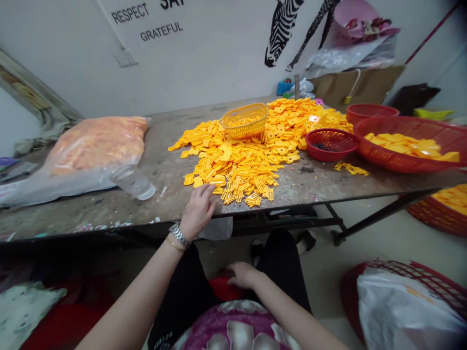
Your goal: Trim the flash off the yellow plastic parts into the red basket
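Observation:
My left hand, with a metal watch on the wrist, reaches over the front table edge. Its fingers are stretched out at the near left side of a heap of yellow plastic parts. Its fingertips are beside or touching a flat yellow piece; I cannot tell which. Low in my lap, my right hand rests over a red surface between my thighs, its fingers loosely apart and partly hidden. A yellow basket holding small yellow parts sits on the heap.
A clear plastic cup lies tilted against a full plastic bag on the left. To the right stand a small red basket with dark bits and a large red basket of yellow pieces. Another red basket is on the floor.

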The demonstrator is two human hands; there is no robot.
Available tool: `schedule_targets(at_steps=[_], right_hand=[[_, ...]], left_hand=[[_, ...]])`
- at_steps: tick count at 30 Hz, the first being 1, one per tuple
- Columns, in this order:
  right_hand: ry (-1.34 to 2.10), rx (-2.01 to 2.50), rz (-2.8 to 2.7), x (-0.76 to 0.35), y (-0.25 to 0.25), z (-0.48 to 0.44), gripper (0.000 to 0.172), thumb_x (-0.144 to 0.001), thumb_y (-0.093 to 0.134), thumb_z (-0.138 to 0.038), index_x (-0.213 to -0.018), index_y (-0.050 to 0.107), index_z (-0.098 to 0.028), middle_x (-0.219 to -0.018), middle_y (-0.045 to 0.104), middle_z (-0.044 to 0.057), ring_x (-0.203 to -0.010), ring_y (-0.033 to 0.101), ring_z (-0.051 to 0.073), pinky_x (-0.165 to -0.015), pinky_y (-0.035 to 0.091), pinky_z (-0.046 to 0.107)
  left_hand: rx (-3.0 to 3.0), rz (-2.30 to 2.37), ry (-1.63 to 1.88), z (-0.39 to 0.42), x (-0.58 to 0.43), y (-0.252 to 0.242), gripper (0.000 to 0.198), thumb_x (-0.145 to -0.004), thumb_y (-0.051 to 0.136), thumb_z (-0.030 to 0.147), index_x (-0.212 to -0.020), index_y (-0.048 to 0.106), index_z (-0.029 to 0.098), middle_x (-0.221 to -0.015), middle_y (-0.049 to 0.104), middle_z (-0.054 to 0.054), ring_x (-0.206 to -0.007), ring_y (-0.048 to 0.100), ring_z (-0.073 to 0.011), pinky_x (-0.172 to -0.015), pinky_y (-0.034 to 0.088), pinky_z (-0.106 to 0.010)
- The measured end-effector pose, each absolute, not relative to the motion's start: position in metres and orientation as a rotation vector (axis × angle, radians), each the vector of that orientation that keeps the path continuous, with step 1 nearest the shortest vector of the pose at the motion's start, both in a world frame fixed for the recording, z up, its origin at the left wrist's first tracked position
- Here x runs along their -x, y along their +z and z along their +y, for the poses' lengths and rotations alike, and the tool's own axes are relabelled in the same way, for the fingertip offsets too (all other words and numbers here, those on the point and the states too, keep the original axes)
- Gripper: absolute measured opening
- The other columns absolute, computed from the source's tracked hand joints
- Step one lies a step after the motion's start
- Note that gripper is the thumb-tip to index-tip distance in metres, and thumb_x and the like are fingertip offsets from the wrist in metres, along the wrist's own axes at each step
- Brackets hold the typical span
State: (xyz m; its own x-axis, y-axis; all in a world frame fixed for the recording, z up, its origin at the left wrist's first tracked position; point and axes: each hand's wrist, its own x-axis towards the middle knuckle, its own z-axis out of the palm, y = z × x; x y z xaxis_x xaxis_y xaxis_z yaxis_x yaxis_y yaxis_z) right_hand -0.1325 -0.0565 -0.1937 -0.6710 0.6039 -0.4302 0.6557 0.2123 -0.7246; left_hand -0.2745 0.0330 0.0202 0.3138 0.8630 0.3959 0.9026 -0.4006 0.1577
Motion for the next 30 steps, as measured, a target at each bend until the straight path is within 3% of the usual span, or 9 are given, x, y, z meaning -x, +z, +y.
schedule_targets(at_steps=[7,14,21,30], right_hand=[[-1.446,-1.157,2.374,0.139,-0.198,-0.052,0.036,-0.088,0.058,-0.035,-0.12,0.055,-0.017,-0.123,0.057,0.009,-0.109,0.057,0.023,-0.092,0.048,0.046],[-1.426,-1.178,2.342,0.14,-0.2,-0.051,0.038,-0.088,0.058,-0.035,-0.122,0.054,-0.017,-0.124,0.056,0.009,-0.11,0.057,0.023,-0.093,0.047,0.047],[-1.418,-1.211,2.292,0.141,-0.193,-0.049,0.039,-0.088,0.059,-0.037,-0.122,0.055,-0.017,-0.124,0.057,0.009,-0.111,0.057,0.024,-0.094,0.047,0.047],[-1.451,-1.316,2.268,0.143,-0.188,-0.051,0.045,-0.075,0.07,-0.033,-0.117,0.062,-0.02,-0.118,0.065,0.01,-0.111,0.06,0.027,-0.094,0.046,0.043]], left_hand=[[2.4,-1.701,-0.485,0.091,0.283,0.006,0.042,-0.084,0.054,0.024,-0.125,0.051,0.014,-0.124,0.055,-0.017,-0.118,0.047,-0.0293,-0.102,0.038,-0.047],[2.342,-1.748,-0.456,0.103,0.291,-0.001,0.03,-0.089,0.051,0.027,-0.117,0.055,0.015,-0.113,0.059,-0.009,-0.109,0.053,-0.0238,-0.094,0.041,-0.046],[2.405,-1.68,-0.452,0.108,0.288,0.0,0.03,-0.088,0.051,0.028,-0.114,0.057,0.014,-0.116,0.059,-0.013,-0.111,0.049,-0.0256,-0.095,0.039,-0.041],[2.435,-1.663,-0.569,0.11,0.288,0.003,0.018,-0.085,0.056,0.029,-0.096,0.063,0.017,-0.099,0.061,-0.012,-0.099,0.053,-0.0266,-0.088,0.044,-0.042]])
